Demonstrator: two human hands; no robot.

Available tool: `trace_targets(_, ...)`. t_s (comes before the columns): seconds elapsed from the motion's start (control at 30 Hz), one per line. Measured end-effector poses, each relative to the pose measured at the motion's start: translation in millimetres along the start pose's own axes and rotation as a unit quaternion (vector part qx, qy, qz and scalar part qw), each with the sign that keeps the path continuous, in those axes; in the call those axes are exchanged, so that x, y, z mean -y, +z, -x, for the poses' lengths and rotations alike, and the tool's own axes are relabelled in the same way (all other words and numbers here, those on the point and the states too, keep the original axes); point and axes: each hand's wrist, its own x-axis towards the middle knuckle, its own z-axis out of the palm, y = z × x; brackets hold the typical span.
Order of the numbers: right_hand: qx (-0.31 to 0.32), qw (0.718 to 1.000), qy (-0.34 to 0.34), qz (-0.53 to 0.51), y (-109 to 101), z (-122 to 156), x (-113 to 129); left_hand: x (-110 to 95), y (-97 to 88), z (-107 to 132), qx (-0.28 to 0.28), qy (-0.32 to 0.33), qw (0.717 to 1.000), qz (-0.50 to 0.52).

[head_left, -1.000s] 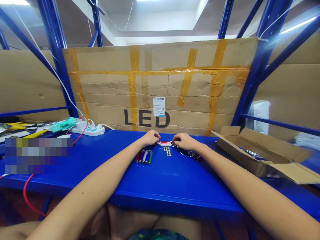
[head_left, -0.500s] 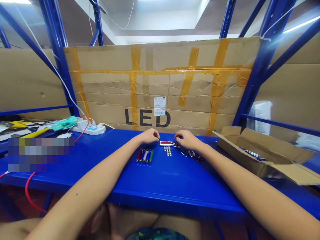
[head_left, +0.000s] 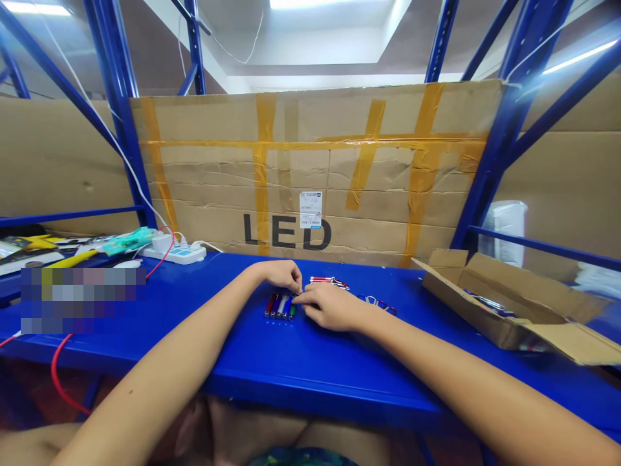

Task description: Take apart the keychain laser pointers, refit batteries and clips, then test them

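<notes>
A row of several small coloured flashlights [head_left: 280,305] lies on the blue shelf top [head_left: 310,356]. My left hand [head_left: 281,276] rests curled just behind the row, fingertips at its far end. My right hand [head_left: 330,307] lies beside the row on its right, fingers bent and touching the green end one; it covers the small silver button cells. A red flashlight [head_left: 324,280] with a key ring lies alone behind my right hand. Loose carabiner clips [head_left: 378,303] lie to its right.
A taped cardboard sheet marked LED [head_left: 310,175] stands at the back. An open cardboard box [head_left: 514,304] sits on the right. A white power strip [head_left: 177,252] with red and white cables, plus tools, is at the left. Blue rack posts frame both sides.
Both hands left the red flashlight, which stays on the shelf. My right hand moved toward me and left to the coloured row, covering the button cells. My left hand shifted slightly nearer the row.
</notes>
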Motion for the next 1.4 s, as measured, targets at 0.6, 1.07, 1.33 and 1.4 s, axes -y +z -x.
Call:
trace_targets(0.6,0.138,0.982,0.123,-0.048,-35,32,10,-5,5.9,1,-0.03,-0.005,1.0,-0.004)
trace_targets(1.07,0.035,0.964,0.233,-0.12,-65,58,-32,-29,1.7,15,0.005,-0.012,0.999,-0.036)
trace_targets(1.33,-0.064,0.956,0.243,-0.149,-53,53,-44,-43,19.6,6,-0.028,0.059,0.996,-0.064)
trace_targets(1.4,-0.08,0.952,0.251,-0.153,-49,52,-49,-47,24.6,4,-0.036,0.075,0.993,-0.088)
